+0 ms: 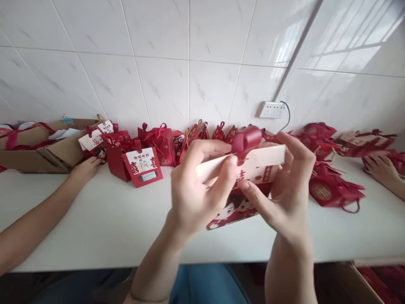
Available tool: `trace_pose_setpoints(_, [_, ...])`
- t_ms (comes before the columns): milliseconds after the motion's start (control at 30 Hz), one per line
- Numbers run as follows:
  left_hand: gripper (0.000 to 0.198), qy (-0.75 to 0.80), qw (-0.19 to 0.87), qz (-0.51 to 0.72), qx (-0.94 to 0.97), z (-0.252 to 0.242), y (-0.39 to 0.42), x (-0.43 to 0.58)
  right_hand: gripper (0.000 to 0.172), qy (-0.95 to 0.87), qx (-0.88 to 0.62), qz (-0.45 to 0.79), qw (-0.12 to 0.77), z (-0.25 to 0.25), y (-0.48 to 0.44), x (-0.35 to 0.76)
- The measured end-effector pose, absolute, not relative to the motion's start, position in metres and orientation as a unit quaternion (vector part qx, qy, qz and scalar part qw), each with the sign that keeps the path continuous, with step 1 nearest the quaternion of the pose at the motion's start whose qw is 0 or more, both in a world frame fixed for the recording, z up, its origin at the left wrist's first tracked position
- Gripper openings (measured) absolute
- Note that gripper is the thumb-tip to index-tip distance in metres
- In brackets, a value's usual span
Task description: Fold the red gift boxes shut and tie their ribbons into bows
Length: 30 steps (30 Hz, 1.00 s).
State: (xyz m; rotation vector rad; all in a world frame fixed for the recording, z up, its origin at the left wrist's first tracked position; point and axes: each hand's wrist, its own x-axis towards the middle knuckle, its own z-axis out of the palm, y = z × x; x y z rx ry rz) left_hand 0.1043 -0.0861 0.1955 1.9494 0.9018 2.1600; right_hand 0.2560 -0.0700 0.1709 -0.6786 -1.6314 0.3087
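Glossy white tiled wall (164,84) up top, then your smooth, pale tabletop (110,236). Just R of mid-frame, your gift box (257,171) is prob. light: thin, stiff card, cream & red, apt to crease; hold by side edges, w/o squeezing. Your L hand (199,190) pinches its cream top; your R hand (289,185) grips the R end, thumb in front. Ribbon (248,139) on top: shiny, soft, prob. slippery.

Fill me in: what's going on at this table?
The person's left hand and right hand hold a cream-and-red box with a red ribbon on top, up over the white table. Red gift boxes stand along the tiled wall. Other people's hands are at boxes too: one at far left beside a cardboard carton, one at far right.
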Motion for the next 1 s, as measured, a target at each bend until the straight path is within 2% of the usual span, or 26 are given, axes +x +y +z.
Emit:
trace_pose_setpoints(33, [0.011,0.284,0.071,0.719,0.631,0.193,-0.095,0.112,0.063,-0.715,-0.317,0.146,0.606,0.161,-0.082,0.271])
trace_pose_setpoints(167, [0.016,0.261,0.199,0.666,0.670,0.176,-0.135,0.131,0.042,-0.716,-0.353,0.306,0.519,0.113,-0.133,0.313])
trace_pose_setpoints(300, [0.023,0.277,0.325,0.628,0.651,0.149,-0.156,0.122,0.047,-0.663,-0.388,0.346,0.539,0.081,-0.163,0.310])
trace_pose_setpoints(400, [0.039,0.296,0.443,0.606,0.591,0.124,-0.159,0.107,0.048,-0.617,-0.388,0.382,0.568,0.068,-0.171,0.293])
trace_pose_setpoints(500, [0.053,0.275,0.558,0.547,0.561,0.099,-0.159,0.092,0.048,-0.513,-0.332,0.508,0.607,0.056,-0.175,0.275])
trace_pose_setpoints(567, [0.063,0.264,0.612,0.528,0.526,0.087,-0.158,0.086,0.048,-0.426,-0.265,0.630,0.593,0.049,-0.178,0.264])
trace_pose_setpoints(667, [0.059,0.327,0.574,0.549,0.511,0.081,-0.154,0.082,0.048,-0.357,-0.197,0.755,0.513,0.044,-0.183,0.249])
trace_pose_setpoints(767, [0.050,0.388,0.525,0.535,0.537,0.087,-0.147,0.083,0.051,-0.324,-0.153,0.819,0.449,0.039,-0.185,0.240])
trace_pose_setpoints(933, [0.056,0.412,0.545,0.555,0.474,0.098,-0.144,0.085,0.066,-0.278,-0.107,0.876,0.381,0.026,-0.178,0.231])
trace_pose_setpoints(1000, [0.054,0.387,0.578,0.520,0.496,0.100,-0.145,0.086,0.074,-0.266,-0.117,0.884,0.366,0.022,-0.175,0.230])
